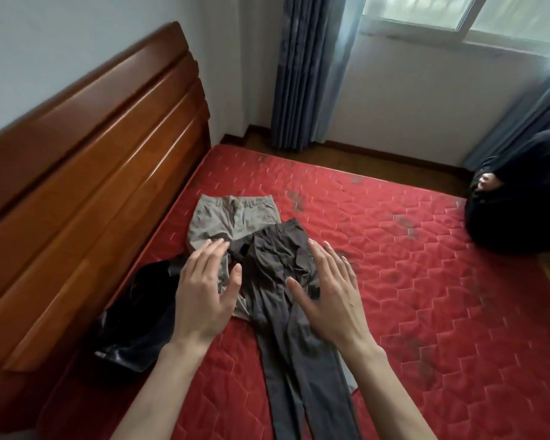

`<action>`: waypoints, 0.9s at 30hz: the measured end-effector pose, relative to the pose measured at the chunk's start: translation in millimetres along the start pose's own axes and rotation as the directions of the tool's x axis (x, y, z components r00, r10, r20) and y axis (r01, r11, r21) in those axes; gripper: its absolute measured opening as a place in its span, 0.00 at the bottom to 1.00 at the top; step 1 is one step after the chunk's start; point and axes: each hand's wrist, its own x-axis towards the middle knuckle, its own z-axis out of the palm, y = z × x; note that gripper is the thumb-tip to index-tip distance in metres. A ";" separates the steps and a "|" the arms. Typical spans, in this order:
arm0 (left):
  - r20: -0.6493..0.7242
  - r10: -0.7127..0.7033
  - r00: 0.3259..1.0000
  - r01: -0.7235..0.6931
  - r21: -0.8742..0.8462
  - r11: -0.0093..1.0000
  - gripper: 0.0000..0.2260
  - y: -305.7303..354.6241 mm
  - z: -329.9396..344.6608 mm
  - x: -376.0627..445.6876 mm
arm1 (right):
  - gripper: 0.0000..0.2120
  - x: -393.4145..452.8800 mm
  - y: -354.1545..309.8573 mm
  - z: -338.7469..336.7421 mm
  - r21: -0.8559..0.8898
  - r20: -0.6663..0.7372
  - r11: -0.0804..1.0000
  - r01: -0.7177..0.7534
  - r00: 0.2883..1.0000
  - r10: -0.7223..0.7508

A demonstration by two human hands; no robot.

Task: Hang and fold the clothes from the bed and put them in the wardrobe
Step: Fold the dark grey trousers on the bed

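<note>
Grip: both hands are spread with straight fingers and hold nothing; whether the palms touch cloth or hover just above it cannot be told.
Left hand (205,293): palm down over the place where the dark trousers overlap the khaki ones, thumb pointing toward the right hand.
Right hand (327,290): palm down at the right edge of the dark trousers' rumpled upper part, fingers pointing far.
Dark grey trousers (286,331): on the mattress, waist at the far end and crumpled, legs running straight toward the near edge between the two forearms.
Khaki trousers (232,214): flat on the mattress, just beyond and left of the dark pair, waistband far, lower part under the dark pair and the left hand.
Black garment (137,315): bunched, glossy, at the left edge of the mattress beside the headboard.
Mattress (426,281): red, quilted, with dark smudges.
Headboard (86,173): reddish wood, along the left.
Curtain (311,68): blue-grey, hanging at the far wall beside the window (464,14).
Dark bundle (518,198): at the far right edge; too unclear to name.
</note>
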 end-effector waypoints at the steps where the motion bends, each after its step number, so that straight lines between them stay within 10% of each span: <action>1: 0.009 0.001 1.000 -0.001 -0.002 1.000 0.23 -5.4 13.1 9.2 | 0.37 11.3 7.7 7.9 -0.007 0.003 1.000 -0.006 1.000 0.006; 27: 0.157 -0.150 0.976 0.108 0.251 0.962 0.21 -277.1 402.4 137.0 | 0.33 200.7 273.9 382.8 -0.145 0.198 0.987 0.069 0.979 -0.039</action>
